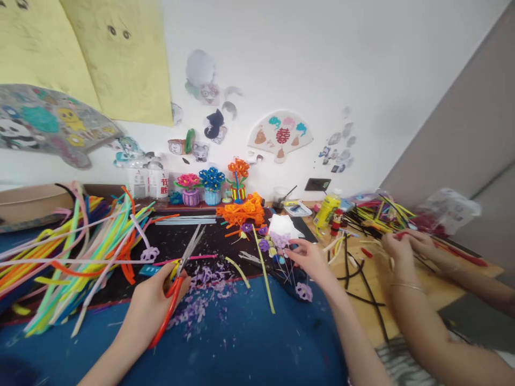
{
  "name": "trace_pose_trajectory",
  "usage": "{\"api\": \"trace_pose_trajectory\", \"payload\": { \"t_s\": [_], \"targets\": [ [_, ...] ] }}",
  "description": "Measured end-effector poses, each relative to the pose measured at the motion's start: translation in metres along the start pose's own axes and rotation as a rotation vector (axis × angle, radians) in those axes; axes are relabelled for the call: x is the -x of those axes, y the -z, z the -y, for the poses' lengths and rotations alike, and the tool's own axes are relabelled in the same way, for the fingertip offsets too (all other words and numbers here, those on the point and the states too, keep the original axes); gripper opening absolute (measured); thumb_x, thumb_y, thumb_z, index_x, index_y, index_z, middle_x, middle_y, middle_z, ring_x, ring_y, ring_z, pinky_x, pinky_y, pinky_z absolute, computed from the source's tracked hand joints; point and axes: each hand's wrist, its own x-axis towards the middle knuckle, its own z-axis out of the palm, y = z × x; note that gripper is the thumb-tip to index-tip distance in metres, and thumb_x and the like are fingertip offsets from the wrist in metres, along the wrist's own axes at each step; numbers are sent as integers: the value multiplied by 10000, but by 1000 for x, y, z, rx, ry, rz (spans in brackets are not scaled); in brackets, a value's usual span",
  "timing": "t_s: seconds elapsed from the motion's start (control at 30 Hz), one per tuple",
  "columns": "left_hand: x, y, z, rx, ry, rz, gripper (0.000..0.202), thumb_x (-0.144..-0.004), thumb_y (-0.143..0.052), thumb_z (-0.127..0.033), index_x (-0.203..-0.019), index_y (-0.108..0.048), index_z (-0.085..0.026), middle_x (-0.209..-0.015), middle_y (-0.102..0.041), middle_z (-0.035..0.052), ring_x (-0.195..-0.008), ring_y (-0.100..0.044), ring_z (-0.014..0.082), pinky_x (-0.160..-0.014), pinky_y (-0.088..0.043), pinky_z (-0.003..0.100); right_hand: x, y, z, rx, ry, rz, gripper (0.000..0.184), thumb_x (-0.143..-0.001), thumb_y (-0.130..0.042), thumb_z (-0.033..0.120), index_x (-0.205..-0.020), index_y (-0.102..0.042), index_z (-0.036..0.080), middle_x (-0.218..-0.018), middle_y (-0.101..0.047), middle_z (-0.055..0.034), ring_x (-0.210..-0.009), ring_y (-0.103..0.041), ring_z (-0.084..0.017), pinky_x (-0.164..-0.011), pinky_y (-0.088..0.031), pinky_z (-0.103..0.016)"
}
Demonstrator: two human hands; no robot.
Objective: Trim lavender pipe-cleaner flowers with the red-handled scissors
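Observation:
My left hand (pixel 155 294) is closed round the red handles of a pair of scissors (pixel 183 273), whose grey blades point up and to the right over the dark mat. My right hand (pixel 308 260) reaches toward a cluster of small purple pipe-cleaner flowers (pixel 273 244) on thin stems, its fingers pinched at the stems. One purple flower (pixel 303 291) lies just below that wrist. Purple clippings (pixel 205 295) are scattered between my hands. A yellow-green pipe cleaner (pixel 265 273) lies slanted across the mat.
A big pile of bright pipe cleaners (pixel 68 252) fills the left. Orange pieces (pixel 243 212) and potted pipe-cleaner flowers (pixel 212 185) stand at the back. On the right another person's hands (pixel 406 246) work among black and coloured stems; a yellow bottle (pixel 326 209) stands there.

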Motion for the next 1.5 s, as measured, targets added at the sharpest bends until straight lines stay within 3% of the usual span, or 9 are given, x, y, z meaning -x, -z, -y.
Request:
{"api": "trace_pose_trajectory", "payload": {
  "t_s": [0.33,0.47,0.57,0.77,1.0,1.1,1.17,1.3,1.5],
  "targets": [
    [2,-2,-2,-49,-45,53,227,-757,-496,-454,-749,-497,-226,-591,-566,-29,-526,-513,152,-526,-359,225,21,33,-12,-242,60,192,565,-633,-702,375,-1144,-579,166,-818,-697,-62,-662,-636,-193,-580,-484,-295],
    [10,-7,-9,-83,-89,49,187,-787,-480,-381,-685,-443,-229,-559,-478,-48,-520,-452,135,-516,-302,224,25,33,-10,-180,127,-75,382,-716,-617,348,-1055,-621,173,-787,-666,-63,-710,-626,-201,-609,-483,-300],
    [15,-8,-14,-85,-85,5,216,-810,-474,-396,-684,-424,-228,-561,-437,-58,-521,-419,125,-520,-286,224,22,18,23,-118,227,-74,305,-778,-584,354,-1034,-646,199,-861,-674,-76,-766,-634,-210,-623,-487,-294],
    [19,7,-19,129,-55,-252,271,-835,-469,-456,-704,-426,-223,-531,-351,-82,-489,-363,103,-504,-294,215,-1,-72,124,-166,519,364,200,-807,-553,250,-951,-679,188,-781,-676,-37,-697,-614,-166,-615,-473,-268],
    [6,27,-10,321,7,-432,228,-793,-534,-418,-707,-496,-210,-559,-451,-69,-508,-414,107,-529,-325,227,-17,-210,189,-205,607,472,250,-680,-740,212,-924,-684,208,-764,-657,14,-692,-585,-139,-647,-444,-250],
    [1,31,-1,376,41,-460,222,-761,-565,-416,-704,-512,-208,-546,-477,-68,-493,-427,110,-518,-333,231,-14,-244,203,-260,600,462,177,-654,-777,207,-800,-679,191,-824,-659,4,-804,-593,-160,-734,-451,-282],
    [-2,32,6,424,74,-474,223,-734,-590,-418,-701,-524,-207,-509,-466,-73,-464,-415,111,-498,-326,235,-15,-255,207,-314,554,438,108,-763,-705,248,-747,-651,157,-788,-650,-5,-786,-600,-159,-758,-467,-320],
    [-8,34,18,563,137,-488,237,-689,-634,-423,-719,-547,-205,-475,-464,-77,-444,-419,114,-478,-310,236,-31,-239,203,-491,411,384,225,-891,-566,348,-862,-631,135,-861,-652,-24,-766,-618,-150,-733,-506,-333],
    [-13,33,14,919,151,-293,329,-644,-682,-437,-786,-505,-199,-445,-427,-102,-406,-394,86,-448,-310,217,-26,-169,175,-815,278,526,405,-758,-649,502,-905,-688,126,-755,-669,-68,-707,-630,-172,-707,-511,-312]
  ]
}}
